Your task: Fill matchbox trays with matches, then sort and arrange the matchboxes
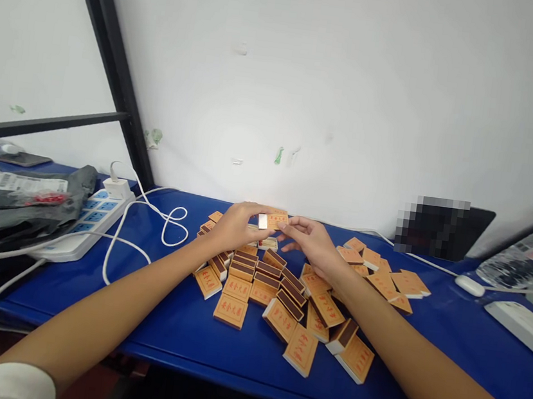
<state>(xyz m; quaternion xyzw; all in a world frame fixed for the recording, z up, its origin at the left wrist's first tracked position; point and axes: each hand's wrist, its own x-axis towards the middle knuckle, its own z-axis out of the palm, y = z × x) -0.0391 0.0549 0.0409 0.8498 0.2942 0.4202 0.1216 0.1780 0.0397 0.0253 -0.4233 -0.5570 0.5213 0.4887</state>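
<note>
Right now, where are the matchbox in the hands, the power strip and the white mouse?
matchbox [275,221]: head view, its orange face between the fingertips.
power strip [89,220]: head view, its white top with blue sockets.
white mouse [470,285]: head view, its rounded back.

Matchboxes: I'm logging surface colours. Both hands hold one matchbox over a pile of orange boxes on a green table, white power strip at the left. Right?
Not quite: the head view shows the table is blue, not green. The rest stands: left hand and right hand hold one matchbox over the pile of orange boxes, white power strip at the left.
</note>
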